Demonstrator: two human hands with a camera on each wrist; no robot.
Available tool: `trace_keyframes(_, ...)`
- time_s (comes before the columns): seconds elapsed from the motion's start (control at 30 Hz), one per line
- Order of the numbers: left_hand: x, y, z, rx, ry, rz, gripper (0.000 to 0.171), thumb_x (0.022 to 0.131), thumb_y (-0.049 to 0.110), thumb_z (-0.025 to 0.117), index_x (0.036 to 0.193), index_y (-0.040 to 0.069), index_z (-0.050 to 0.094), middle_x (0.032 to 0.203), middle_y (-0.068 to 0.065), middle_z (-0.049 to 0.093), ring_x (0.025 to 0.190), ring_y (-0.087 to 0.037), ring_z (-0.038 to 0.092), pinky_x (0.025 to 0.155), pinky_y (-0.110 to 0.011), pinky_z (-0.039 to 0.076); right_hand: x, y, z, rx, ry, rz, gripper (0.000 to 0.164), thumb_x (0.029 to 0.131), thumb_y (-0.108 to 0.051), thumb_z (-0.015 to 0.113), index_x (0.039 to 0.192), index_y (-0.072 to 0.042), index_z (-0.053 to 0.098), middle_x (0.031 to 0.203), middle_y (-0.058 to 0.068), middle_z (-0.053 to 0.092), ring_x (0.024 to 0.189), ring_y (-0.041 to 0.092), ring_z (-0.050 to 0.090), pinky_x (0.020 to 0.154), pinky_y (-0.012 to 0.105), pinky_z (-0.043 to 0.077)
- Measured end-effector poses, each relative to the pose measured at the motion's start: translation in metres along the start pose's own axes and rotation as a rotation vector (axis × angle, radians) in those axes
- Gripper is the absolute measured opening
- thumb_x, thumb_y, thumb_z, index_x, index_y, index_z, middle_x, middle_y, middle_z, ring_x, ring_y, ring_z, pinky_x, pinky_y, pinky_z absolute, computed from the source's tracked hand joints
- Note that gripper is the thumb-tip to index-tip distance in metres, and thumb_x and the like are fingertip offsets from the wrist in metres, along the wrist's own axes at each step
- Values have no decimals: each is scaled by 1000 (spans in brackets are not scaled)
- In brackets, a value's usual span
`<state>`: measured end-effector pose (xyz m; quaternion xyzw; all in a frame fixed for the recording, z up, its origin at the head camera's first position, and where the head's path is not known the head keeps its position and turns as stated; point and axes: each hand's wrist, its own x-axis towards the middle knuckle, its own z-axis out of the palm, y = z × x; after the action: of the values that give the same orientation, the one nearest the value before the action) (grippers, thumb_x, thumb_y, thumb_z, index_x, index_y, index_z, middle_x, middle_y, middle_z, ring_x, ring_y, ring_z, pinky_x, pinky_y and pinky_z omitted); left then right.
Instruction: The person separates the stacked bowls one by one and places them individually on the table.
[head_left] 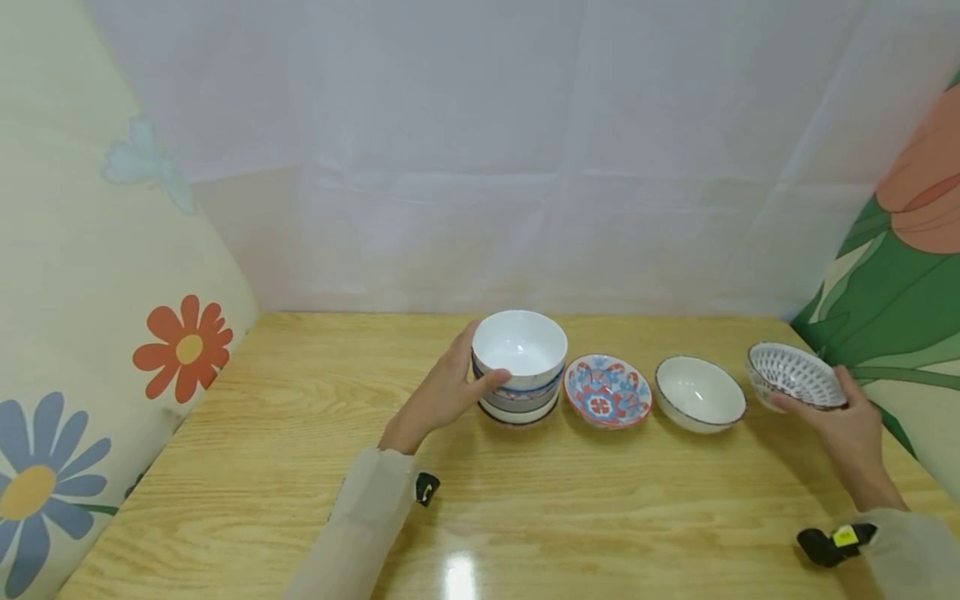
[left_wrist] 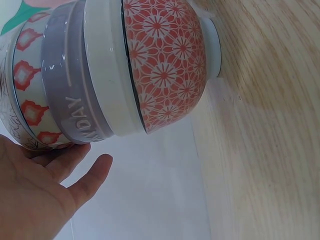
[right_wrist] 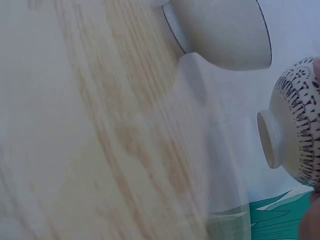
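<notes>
Bowl stack is standing on the counter, forming the left end of a row of bowls. Proceeding from the left, a flower-printed cloth is bordering the counter. The left hand is gripping the upper part of the stack, its thumb lying over the near rim of the white top bowl. Viewed from the left wrist, the stack is showing a red floral bowl lowermost, then a cream bowl, a purple-grey bowl bearing raised lettering, and a bowl with red motifs.

Just beside the stack, a red-and-blue bowl is resting, its interior facing up. Next, an off-white bowl with a dark rim is sitting upright on the counter. Behind the row, a pale cloth is hanging. At the right end, a black-patterned bowl is tilting in the right hand, which is gripping its rim and side and holding it clear of the counter. Beyond that hand, a tulip-printed cloth is closing off the right side.
</notes>
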<state>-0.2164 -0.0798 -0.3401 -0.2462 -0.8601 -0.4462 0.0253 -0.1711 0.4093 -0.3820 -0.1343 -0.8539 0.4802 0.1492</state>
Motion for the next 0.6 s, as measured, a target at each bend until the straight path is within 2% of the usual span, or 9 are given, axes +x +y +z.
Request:
trace_keyframes(0.13,-1,1,-1,-3,-4,-8,105,77,78,48,152,12,17,151,-14,32,139,-30,33,111,-54,29,1,3,1,-5,11,11,96,88,-26,68,153,-11,-1,159,3,-6,145,13,-2,116,16,6)
trace_keyframes(0.23,-1,1,-1,-5,-1,-12,105,76,78,47,152,12,17,151,-14,32,139,-30,33,112,-54,29,1,5,1,-2,17,27,97,87,-27,69,153,-10,-1,159,5,-6,146,17,-3,120,34,2)
trace_keyframes(0.4,0,1,1,-10,-6,-5,101,78,76,48,152,14,18,150,-13,33,138,-29,34,111,-54,30,0,10,0,-31,28,48,99,87,-29,69,152,-8,-1,158,15,-5,146,26,-4,119,43,1)
trace_keyframes(0.6,0,0,1,-4,-1,-4,99,79,74,50,151,14,18,150,-13,33,138,-29,34,111,-54,30,2,14,3,-44,33,59,100,85,-30,70,152,-6,0,158,20,-2,146,30,-1,119,46,3)
